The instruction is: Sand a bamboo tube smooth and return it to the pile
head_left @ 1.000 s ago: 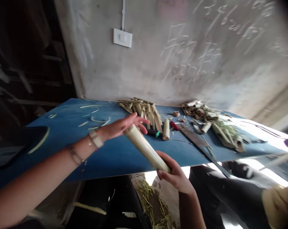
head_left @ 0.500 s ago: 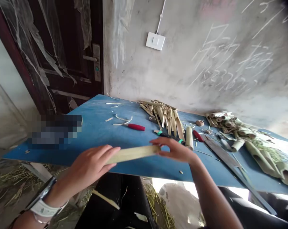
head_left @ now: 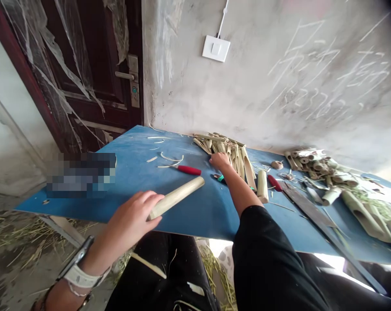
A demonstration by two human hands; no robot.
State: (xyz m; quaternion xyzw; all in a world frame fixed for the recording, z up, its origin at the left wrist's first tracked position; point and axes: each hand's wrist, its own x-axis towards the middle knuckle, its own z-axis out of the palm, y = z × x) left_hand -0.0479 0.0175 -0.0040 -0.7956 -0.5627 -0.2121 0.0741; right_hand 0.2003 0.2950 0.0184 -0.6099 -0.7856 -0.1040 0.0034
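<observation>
Right hand (head_left: 219,160) shifted to slender split-bamboo pile (head_left: 239,163), grip unclear; left hand (head_left: 134,218) curled round smooth bamboo tube (head_left: 179,197).

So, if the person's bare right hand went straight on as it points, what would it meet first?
Probably the pile of pale split bamboo pieces on the blue table; the right hand may even be touching it, as depth is unclear.

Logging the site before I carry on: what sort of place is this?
Likely a makeshift hand workshop for bamboo-like stems, though I can't be certain. The clues: split pieces and a large blade on the blue table, and straw-like scraps littering the floor.
</observation>
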